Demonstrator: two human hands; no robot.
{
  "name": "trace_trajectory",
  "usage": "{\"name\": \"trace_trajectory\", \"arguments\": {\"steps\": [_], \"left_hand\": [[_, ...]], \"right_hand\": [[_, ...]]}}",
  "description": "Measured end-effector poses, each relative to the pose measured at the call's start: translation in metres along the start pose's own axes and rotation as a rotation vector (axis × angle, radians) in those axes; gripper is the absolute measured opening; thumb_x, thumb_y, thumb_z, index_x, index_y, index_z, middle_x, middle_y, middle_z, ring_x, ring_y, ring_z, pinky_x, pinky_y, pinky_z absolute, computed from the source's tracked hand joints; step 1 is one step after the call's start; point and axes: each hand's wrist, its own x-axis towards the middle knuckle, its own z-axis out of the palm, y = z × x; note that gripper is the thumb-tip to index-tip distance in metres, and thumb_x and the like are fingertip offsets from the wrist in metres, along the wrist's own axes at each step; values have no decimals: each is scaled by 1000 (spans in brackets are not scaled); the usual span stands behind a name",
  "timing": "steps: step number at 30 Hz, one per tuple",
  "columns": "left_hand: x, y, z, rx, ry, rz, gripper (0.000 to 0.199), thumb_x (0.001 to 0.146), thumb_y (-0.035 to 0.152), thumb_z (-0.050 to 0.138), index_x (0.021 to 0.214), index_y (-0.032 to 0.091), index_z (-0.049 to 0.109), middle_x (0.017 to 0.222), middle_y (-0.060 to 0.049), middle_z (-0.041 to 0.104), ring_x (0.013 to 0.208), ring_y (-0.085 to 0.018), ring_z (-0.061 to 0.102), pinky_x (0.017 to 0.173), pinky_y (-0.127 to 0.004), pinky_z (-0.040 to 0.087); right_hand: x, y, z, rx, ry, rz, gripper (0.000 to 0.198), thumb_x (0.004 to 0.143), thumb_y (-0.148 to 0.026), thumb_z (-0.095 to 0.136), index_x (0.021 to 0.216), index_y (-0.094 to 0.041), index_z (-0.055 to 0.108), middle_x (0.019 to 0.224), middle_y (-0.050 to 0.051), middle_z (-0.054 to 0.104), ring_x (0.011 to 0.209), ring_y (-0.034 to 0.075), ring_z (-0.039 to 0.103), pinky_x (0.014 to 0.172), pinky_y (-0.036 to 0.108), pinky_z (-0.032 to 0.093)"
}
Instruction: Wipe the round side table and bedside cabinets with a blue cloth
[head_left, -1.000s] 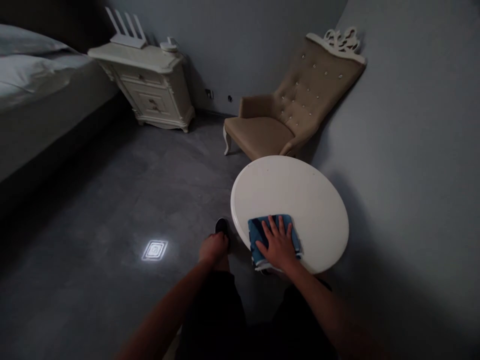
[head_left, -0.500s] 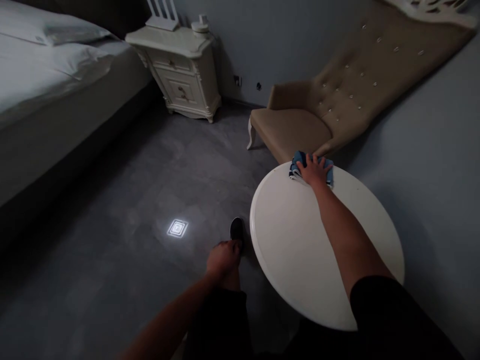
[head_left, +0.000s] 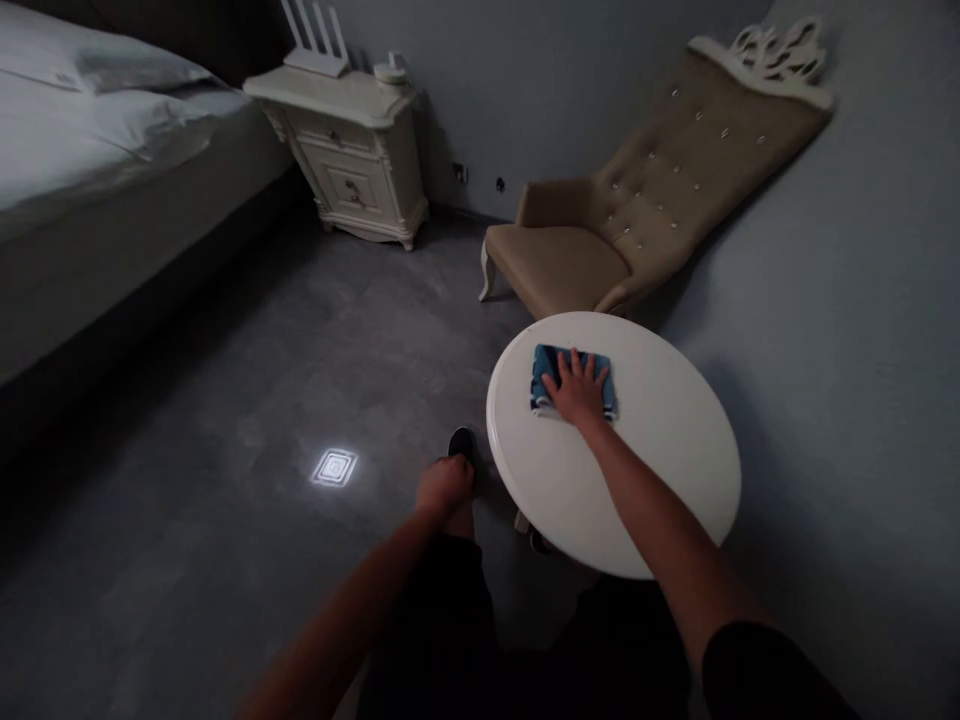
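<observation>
We're seeing right hand [head_left: 579, 392] lying spread atop folded cloth [head_left: 543, 374] on white table [head_left: 667, 430]; left hand [head_left: 445, 483] is resting on leg [head_left: 462, 521], farther off, fingers unclear.

Two hands of yours in play, one left hand [head_left: 445, 483] and one right hand [head_left: 579, 392], and you have just one cloth [head_left: 545, 364] and one round table [head_left: 540, 475] to go with them! Down on the floor, you're showing two shoes [head_left: 462, 442], one only partly in sight, plus one glowing square [head_left: 334, 467]. Beyond you, a single armchair [head_left: 555, 265], more than ten studs on its back! One nightstand [head_left: 352, 150], carrying one router [head_left: 316, 63] with four antennas [head_left: 321, 30] and one small white object [head_left: 390, 73]. Two wall fittings [head_left: 460, 173], and, to your left, one bed [head_left: 97, 215]!
</observation>
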Motion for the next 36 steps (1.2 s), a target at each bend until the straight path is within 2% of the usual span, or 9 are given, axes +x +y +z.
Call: {"name": "trace_trajectory", "arguments": {"steps": [3, 7, 11, 15, 20, 24, 27, 31, 36], "left_hand": [[-6, -2, 4, 4, 9, 19, 51, 115, 39, 42, 122, 16, 87, 129, -23, 85, 119, -32, 82, 102, -38, 59], [-9, -7, 9, 5, 17, 23, 52, 116, 40, 42, 123, 15, 86, 130, -23, 85, 117, -33, 83, 100, -39, 59], [-9, -12, 13, -5, 29, 36, 51, 116, 43, 44, 120, 16, 86, 127, -24, 85, 115, -33, 83, 96, -38, 59], [-9, -14, 14, -8, 24, 29, 50, 116, 43, 44, 119, 17, 87, 126, -23, 86, 115, -32, 83, 96, -37, 58], [-6, -12, 4, -22, -16, -7, 54, 116, 47, 43, 117, 19, 88, 126, -21, 86, 115, -33, 82, 97, -38, 58], [1, -13, -7, -51, -53, -27, 59, 117, 54, 40, 116, 19, 88, 125, -20, 86, 114, -33, 82, 96, -39, 57], [5, -16, -13, -59, -51, -27, 61, 117, 53, 37, 113, 19, 88, 123, -20, 86, 112, -33, 82, 95, -40, 57], [7, -17, -20, -67, -58, -40, 56, 116, 48, 39, 115, 22, 88, 124, -18, 86, 115, -32, 81, 99, -39, 56], [3, -12, -20, -33, -46, -54, 53, 115, 47, 42, 114, 21, 88, 124, -19, 86, 113, -31, 82, 96, -37, 58]], "right_hand": [[-91, -25, 7, 25, -11, -81, 86, 115, -73, 32, 185, -23, 40, 196, 11, 21, 179, 53, 16, 141, 83, 14], [-193, -48, 24, 83, 1, -150, 84, 108, -86, 31, 183, -50, 37, 192, -13, 24, 182, 45, 15, 146, 78, 15], [-222, -55, 32, 107, -46, -138, 84, 105, -87, 37, 183, -55, 35, 189, -16, 32, 181, 48, 12, 145, 81, 17], [-168, -49, 23, 71, -42, -140, 85, 110, -80, 39, 185, -39, 40, 193, -2, 29, 180, 53, 15, 142, 84, 15], [-27, -33, 4, 33, -10, -18, 86, 115, -73, 36, 184, -21, 42, 195, 14, 25, 176, 57, 20, 136, 89, 17], [90, -23, -2, 29, 5, 119, 90, 116, -76, 27, 186, -20, 35, 195, 18, 23, 175, 57, 20, 134, 90, 17], [155, -20, -1, 8, -18, 162, 91, 116, -78, 20, 188, -23, 29, 195, 21, 18, 175, 57, 17, 132, 92, 16], [191, -22, 1, -7, -30, 185, 92, 116, -77, 16, 189, -23, 26, 195, 23, 14, 175, 59, 13, 128, 96, 14], [150, -41, -3, 30, 1, 77, 88, 118, -74, 22, 186, -20, 34, 195, 23, 19, 175, 58, 16, 131, 93, 11]]}}
